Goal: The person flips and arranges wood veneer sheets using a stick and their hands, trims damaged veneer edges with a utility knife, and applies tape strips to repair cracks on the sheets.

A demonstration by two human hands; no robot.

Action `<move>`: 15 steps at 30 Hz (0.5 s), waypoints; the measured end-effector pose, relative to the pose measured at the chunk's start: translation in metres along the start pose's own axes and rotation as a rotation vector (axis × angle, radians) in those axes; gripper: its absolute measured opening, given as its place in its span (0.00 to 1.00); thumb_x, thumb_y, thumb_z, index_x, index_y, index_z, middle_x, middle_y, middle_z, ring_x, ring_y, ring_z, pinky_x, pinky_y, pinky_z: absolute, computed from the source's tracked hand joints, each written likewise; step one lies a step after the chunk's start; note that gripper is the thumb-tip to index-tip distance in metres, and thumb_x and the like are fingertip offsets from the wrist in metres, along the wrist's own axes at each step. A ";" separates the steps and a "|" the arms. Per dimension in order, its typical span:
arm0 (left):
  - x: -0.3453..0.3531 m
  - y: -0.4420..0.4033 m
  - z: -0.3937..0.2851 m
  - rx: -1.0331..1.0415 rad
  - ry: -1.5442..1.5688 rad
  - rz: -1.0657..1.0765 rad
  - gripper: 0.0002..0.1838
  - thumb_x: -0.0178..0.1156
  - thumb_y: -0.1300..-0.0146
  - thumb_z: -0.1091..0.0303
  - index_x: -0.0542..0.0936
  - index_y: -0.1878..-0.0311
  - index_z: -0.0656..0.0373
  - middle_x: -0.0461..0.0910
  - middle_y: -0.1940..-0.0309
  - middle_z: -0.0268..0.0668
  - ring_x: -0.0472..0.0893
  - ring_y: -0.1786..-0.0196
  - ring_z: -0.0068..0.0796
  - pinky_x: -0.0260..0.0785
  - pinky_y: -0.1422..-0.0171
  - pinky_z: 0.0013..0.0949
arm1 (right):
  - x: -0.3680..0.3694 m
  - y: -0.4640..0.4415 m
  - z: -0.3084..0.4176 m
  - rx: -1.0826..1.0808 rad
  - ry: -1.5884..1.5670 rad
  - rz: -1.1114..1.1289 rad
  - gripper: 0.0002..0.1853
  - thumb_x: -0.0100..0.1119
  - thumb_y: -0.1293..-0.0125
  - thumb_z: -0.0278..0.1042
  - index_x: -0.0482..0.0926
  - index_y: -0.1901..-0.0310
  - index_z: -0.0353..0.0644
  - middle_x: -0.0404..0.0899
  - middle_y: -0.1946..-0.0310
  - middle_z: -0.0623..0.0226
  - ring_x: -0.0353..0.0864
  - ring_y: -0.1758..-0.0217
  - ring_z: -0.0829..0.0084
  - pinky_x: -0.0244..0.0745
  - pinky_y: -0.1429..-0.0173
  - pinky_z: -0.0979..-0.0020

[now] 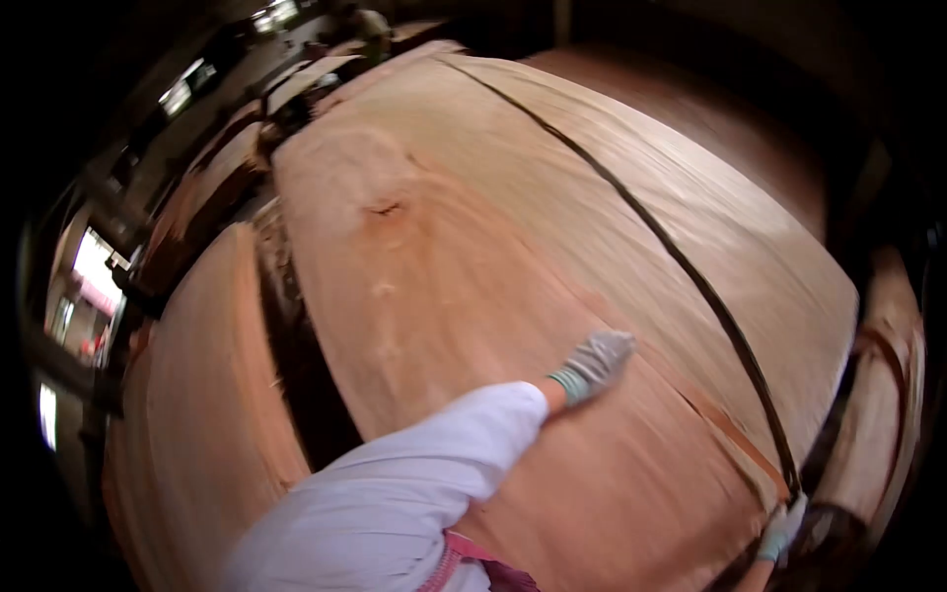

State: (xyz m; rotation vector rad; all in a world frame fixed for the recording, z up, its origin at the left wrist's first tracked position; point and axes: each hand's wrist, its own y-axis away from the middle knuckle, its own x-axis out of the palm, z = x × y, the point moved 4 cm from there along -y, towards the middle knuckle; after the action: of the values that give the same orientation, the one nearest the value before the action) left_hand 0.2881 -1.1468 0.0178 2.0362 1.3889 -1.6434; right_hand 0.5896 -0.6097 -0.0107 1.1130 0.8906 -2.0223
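Note:
A broad reddish-brown wood veneer sheet [473,326] stretches away in front of me, with a small dark tear in its far part. Reaching over it, my left hand [597,365] wears a grey glove with a green cuff and rests at the sheet's right-hand edge. Its fingers look curled together, but blur hides what is between them. At the lower right, my right hand [781,528], gloved too, is closed at the near corner of the veneer. A paler veneer sheet [651,227] lies alongside, crossed by a long dark strip [681,257] that ends by my right hand.
Another veneer stack [207,385] stands to the left, across a dark gap [306,385]. On the right edge lie rolled or bent veneer pieces [873,424]. More stacked sheets [212,187] and a person [373,35] are in the far background. A bright opening [96,266] shows at left.

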 end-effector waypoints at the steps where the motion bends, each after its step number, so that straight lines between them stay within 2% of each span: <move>1: 0.010 0.004 -0.005 0.007 -0.052 0.007 0.09 0.52 0.38 0.69 0.76 0.56 0.58 0.77 0.58 0.46 0.77 0.53 0.47 0.71 0.50 0.47 | -0.027 -0.008 0.020 0.128 0.038 0.025 0.22 0.50 0.33 0.28 0.67 0.38 0.33 0.74 0.45 0.54 0.73 0.43 0.58 0.65 0.35 0.66; 2: 0.016 0.006 -0.009 0.017 -0.092 0.020 0.09 0.53 0.40 0.69 0.76 0.56 0.57 0.77 0.59 0.45 0.77 0.54 0.47 0.71 0.52 0.46 | -0.055 -0.015 0.047 0.265 0.088 0.050 0.23 0.49 0.32 0.27 0.66 0.37 0.29 0.72 0.40 0.50 0.73 0.39 0.56 0.62 0.32 0.66; 3: 0.012 0.004 -0.010 0.009 -0.074 0.026 0.09 0.53 0.40 0.69 0.76 0.57 0.57 0.77 0.60 0.44 0.77 0.55 0.47 0.71 0.52 0.46 | -0.085 -0.020 0.090 0.361 -0.034 -0.033 0.24 0.48 0.30 0.30 0.63 0.35 0.30 0.71 0.38 0.50 0.72 0.38 0.56 0.62 0.33 0.65; 5: 0.000 0.004 -0.017 -0.017 -0.029 0.029 0.08 0.53 0.40 0.69 0.75 0.58 0.56 0.76 0.63 0.43 0.77 0.56 0.47 0.71 0.53 0.46 | -0.139 -0.034 0.146 0.333 -0.169 -0.204 0.25 0.49 0.29 0.35 0.64 0.35 0.32 0.72 0.40 0.51 0.73 0.39 0.56 0.64 0.34 0.63; 8: -0.011 0.010 -0.025 -0.030 0.045 -0.075 0.07 0.52 0.43 0.70 0.76 0.62 0.57 0.74 0.63 0.46 0.77 0.57 0.48 0.71 0.54 0.45 | -0.227 -0.027 0.183 0.012 -0.193 -0.475 0.21 0.57 0.33 0.39 0.73 0.43 0.35 0.78 0.48 0.52 0.78 0.47 0.55 0.70 0.39 0.60; 10: 0.004 0.002 -0.010 -0.064 0.120 0.002 0.08 0.51 0.37 0.66 0.76 0.58 0.57 0.76 0.62 0.46 0.76 0.58 0.48 0.71 0.55 0.45 | -0.285 -0.013 0.218 -0.205 -0.194 -0.661 0.20 0.62 0.36 0.42 0.80 0.48 0.38 0.82 0.54 0.52 0.81 0.53 0.54 0.73 0.42 0.57; 12: 0.034 -0.011 0.022 -0.123 0.237 0.050 0.10 0.51 0.33 0.62 0.76 0.54 0.55 0.78 0.60 0.44 0.77 0.56 0.47 0.72 0.55 0.47 | -0.322 0.031 0.344 -0.410 0.153 -0.724 0.13 0.58 0.34 0.34 0.81 0.53 0.34 0.83 0.60 0.53 0.82 0.66 0.58 0.77 0.61 0.63; 14: 0.053 -0.032 0.073 -0.767 1.598 0.028 0.17 0.49 0.29 0.51 0.75 0.51 0.55 0.80 0.57 0.43 0.78 0.51 0.45 0.72 0.47 0.48 | -0.344 0.061 0.339 -0.167 0.178 -0.799 0.13 0.58 0.34 0.33 0.81 0.53 0.34 0.83 0.66 0.57 0.80 0.69 0.58 0.76 0.63 0.63; 15: 0.009 -0.036 0.089 -0.767 1.918 -0.146 0.28 0.46 0.31 0.42 0.67 0.40 0.55 0.78 0.51 0.42 0.78 0.49 0.41 0.72 0.44 0.48 | -0.351 0.075 0.333 -0.265 0.131 -0.942 0.13 0.59 0.34 0.34 0.81 0.54 0.34 0.81 0.69 0.59 0.78 0.71 0.59 0.75 0.64 0.62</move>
State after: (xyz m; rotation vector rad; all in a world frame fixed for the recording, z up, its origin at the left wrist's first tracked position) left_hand 0.2015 -1.1788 -0.0092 2.5353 1.8236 1.4086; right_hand 0.6539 -0.8429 0.4155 0.7276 1.9532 -2.4258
